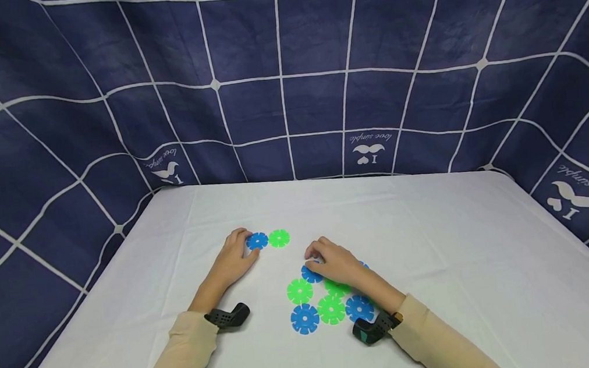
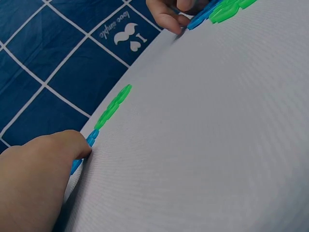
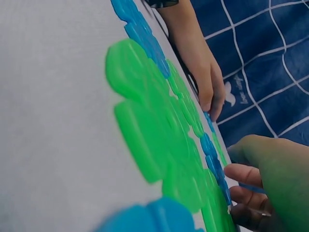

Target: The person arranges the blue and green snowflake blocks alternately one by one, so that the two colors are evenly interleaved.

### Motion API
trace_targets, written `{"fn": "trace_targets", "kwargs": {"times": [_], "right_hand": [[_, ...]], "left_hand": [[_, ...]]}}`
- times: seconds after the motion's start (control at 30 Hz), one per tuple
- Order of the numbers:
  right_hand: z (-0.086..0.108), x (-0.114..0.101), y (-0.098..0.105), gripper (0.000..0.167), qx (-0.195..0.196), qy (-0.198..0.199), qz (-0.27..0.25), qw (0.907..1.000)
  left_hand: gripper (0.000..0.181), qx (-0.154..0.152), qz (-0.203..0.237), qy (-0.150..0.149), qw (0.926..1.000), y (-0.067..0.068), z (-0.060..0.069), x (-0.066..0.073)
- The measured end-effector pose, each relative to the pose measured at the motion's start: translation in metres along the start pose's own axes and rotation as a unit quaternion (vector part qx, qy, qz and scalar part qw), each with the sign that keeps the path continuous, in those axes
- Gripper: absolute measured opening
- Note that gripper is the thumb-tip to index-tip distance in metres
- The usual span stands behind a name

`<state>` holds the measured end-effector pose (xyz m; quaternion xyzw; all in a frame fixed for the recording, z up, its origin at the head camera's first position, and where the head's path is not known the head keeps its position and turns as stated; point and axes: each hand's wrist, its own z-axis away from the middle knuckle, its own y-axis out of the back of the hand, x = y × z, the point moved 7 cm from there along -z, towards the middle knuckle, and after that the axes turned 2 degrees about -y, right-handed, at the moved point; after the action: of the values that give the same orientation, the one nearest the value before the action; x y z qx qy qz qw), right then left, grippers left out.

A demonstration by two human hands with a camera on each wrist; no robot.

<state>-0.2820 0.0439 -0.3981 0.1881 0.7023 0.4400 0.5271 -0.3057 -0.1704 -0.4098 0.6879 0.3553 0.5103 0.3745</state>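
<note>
My left hand (image 1: 233, 260) holds a blue notched disc (image 1: 257, 241) flat on the cloth, fingers at its far left edge and thumb at its near edge. A green disc (image 1: 279, 238) lies against that disc's right side. In the left wrist view, the left thumb (image 2: 72, 145) touches the blue disc (image 2: 92, 137). My right hand (image 1: 335, 262) hovers with bent fingers parted from the thumb, over the far edge of another blue disc (image 1: 311, 274). From the right wrist view, its fingers (image 3: 248, 191) are beside a blue disc (image 3: 215, 164), nothing visibly pinched.
Below and around the right hand lie several discs, among them green ones (image 1: 300, 291) (image 1: 331, 309) and blue ones (image 1: 304, 318) (image 1: 359, 308); the right forearm partly covers some. White cloth (image 1: 435, 224) covers the table. A dark blue gridded curtain (image 1: 319, 106) hangs behind and at both sides.
</note>
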Motion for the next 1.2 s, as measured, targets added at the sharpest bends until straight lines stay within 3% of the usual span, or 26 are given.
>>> {"fn": "trace_targets", "kwargs": {"times": [0.23, 0.53, 0.7, 1.03, 1.2], "right_hand": [[0.0013, 0.0037, -0.0013, 0.015, -0.003, 0.041, -0.008, 0.9991], [0.0005, 0.0077, -0.0049, 0.016, -0.003, 0.074, 0.011, 0.9972], [-0.0001, 0.0085, -0.0069, 0.017, -0.004, 0.075, 0.021, 0.9969], [0.0019, 0.0068, -0.0061, 0.017, -0.012, 0.07, 0.017, 0.9974], [-0.0002, 0.0064, -0.0059, 0.022, -0.034, 0.068, 0.019, 0.997]], "left_hand": [[0.053, 0.003, -0.004, -0.005, 1.0, -0.0017, -0.0002, -0.0001], [0.056, 0.007, 0.007, 0.03, 0.9995, 0.0008, -0.0014, -0.0017], [0.054, 0.008, 0.017, 0.044, 0.9988, 0.0016, -0.0009, -0.0031], [0.056, 0.009, 0.006, 0.044, 0.999, -0.0014, -0.0016, -0.0053], [0.056, 0.009, 0.003, 0.046, 0.9989, -0.0018, -0.0027, -0.006]]}}
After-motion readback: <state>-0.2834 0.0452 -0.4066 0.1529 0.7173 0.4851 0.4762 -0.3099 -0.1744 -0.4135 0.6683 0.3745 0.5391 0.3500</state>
